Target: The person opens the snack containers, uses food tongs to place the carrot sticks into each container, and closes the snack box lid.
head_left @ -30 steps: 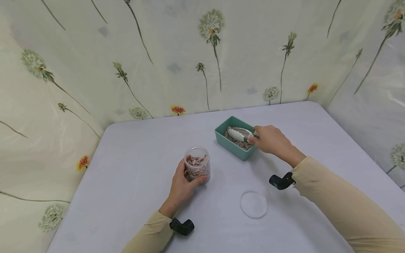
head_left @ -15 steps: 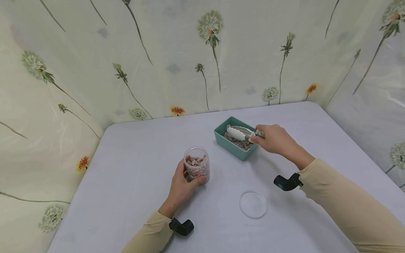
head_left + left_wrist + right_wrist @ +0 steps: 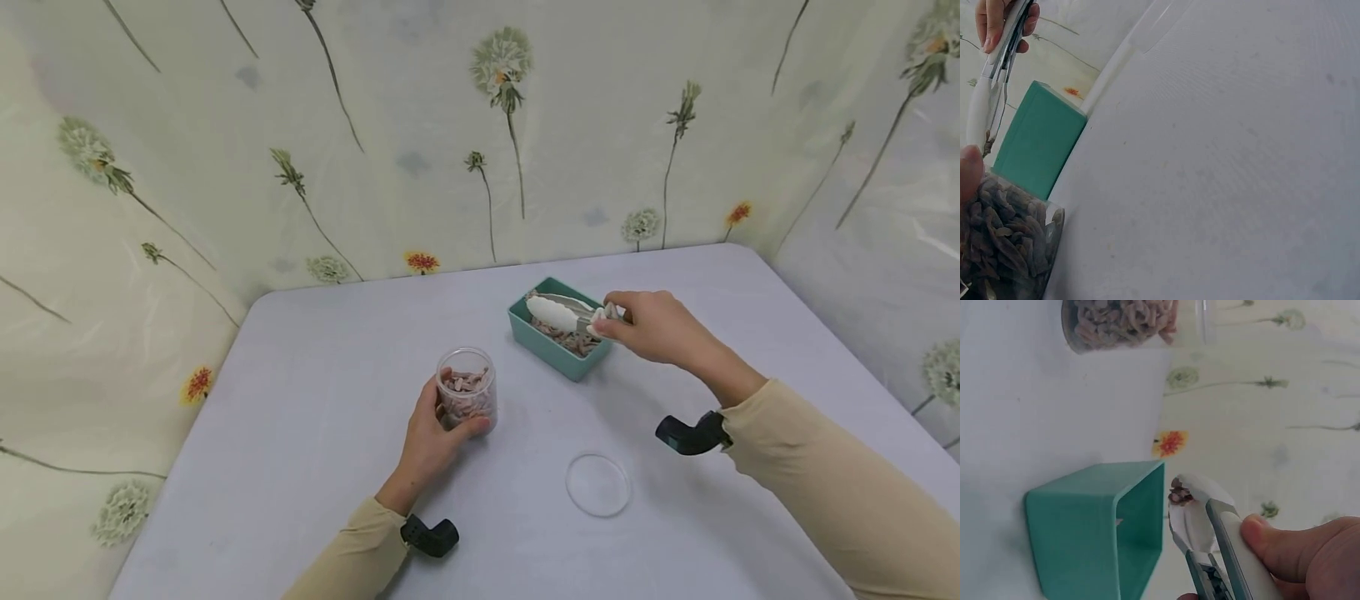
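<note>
In the head view, my left hand [image 3: 429, 443] holds a clear jar [image 3: 469, 407] standing on the table, fingers and thumb around its side. Small brownish, shrivelled strips, perhaps dried food, fill much of it. My right hand [image 3: 660, 330] grips a pair of tongs [image 3: 553, 314] with white scalloped tips. These tips hang over a teal rectangular box [image 3: 546, 353], which contains more of the same strips. A small clump of brown strips [image 3: 1179, 492] is pinched between the tong tips in the right wrist view. The jar's lower side is partly hidden by my left thumb.
A clear round lid or ring [image 3: 597, 485] lies flat on the white-covered table [image 3: 330, 400], right of the jar and nearer me. Behind the table hangs a flower-printed curtain [image 3: 420, 183]. Each wrist carries a black camera [image 3: 431, 537].
My right hand has raised the tongs from inside the teal box to above its rim, tips lifting with a few strips. The left hand and the jar have stayed put.
</note>
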A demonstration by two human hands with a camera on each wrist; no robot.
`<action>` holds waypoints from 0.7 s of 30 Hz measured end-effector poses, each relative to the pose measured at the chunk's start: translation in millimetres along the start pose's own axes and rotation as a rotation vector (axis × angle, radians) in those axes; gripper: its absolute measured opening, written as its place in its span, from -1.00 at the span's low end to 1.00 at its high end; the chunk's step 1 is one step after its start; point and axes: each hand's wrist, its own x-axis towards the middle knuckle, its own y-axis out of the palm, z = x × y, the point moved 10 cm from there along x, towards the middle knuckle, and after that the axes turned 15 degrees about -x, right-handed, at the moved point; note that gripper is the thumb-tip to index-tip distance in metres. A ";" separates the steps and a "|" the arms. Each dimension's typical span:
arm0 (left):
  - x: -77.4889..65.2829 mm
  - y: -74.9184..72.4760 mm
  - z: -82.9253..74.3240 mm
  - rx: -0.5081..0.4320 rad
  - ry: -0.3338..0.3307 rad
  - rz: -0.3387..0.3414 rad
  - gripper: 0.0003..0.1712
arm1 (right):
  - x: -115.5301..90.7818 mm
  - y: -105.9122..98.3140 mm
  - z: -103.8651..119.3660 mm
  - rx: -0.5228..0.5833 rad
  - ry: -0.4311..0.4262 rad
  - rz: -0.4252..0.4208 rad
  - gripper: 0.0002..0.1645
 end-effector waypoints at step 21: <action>-1.3 0.2 -2.1 0.021 -0.007 -0.002 0.03 | -25.7 -32.9 58.4 0.083 -0.156 -0.079 -0.85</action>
